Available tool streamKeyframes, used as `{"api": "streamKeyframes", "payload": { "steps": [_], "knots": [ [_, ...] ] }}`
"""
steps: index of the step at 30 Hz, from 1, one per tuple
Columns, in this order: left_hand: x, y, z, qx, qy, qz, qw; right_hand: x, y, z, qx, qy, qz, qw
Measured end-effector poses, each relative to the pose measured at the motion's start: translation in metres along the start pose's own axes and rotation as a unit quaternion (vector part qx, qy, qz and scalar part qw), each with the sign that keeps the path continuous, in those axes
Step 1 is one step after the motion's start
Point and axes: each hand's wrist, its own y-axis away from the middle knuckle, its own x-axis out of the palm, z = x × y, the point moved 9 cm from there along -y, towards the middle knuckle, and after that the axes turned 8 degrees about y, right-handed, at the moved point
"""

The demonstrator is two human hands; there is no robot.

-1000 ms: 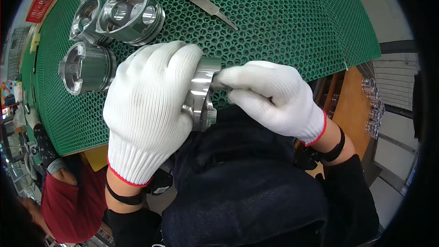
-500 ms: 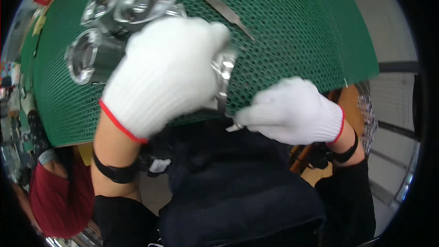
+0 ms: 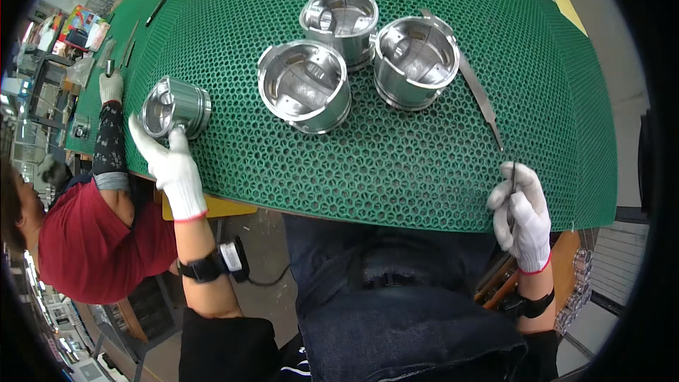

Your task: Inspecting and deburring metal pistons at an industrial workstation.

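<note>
A silver engine piston (image 3: 187,107) lies tilted on its side near the left front edge of the green mat (image 3: 368,170). Stretched out and spread, the fingers of my white-gloved left hand (image 3: 175,173) reach its near side, the thumb by its skirt and the other fingers at its open end. My gloved right hand (image 3: 523,223), over the mat's right front edge, pinches a slim dark metal tool (image 3: 514,175), seen nearly edge-on. Three more pistons, a left one (image 3: 304,85), a far one (image 3: 341,18) and a right one (image 3: 416,60), stand open end up.
A flat file (image 3: 475,88) lies beyond my right hand, partly behind the right piston. At the left, a co-worker in a red shirt (image 3: 106,240) reaches onto the table with a gloved hand (image 3: 111,88). Metal parts (image 3: 580,276) sit below the table at right.
My view has swung left. My left hand has moved from the middle to the left, where the piston it held now lies. My right hand, still with the tool, is farther right.
</note>
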Motion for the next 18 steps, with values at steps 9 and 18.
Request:
{"api": "streamKeyframes", "payload": {
  "steps": [9,18],
  "knots": [
    [0.085,0.021,-0.18,0.437,-0.13,0.356,0.815,-0.004,-0.002,-0.006,0.003,0.049,0.001,0.999],
    [0.064,0.081,-0.236,0.234,0.226,0.397,0.858,0.02,-0.009,0.033,-0.137,0.267,-0.049,0.953]
  ]
}}
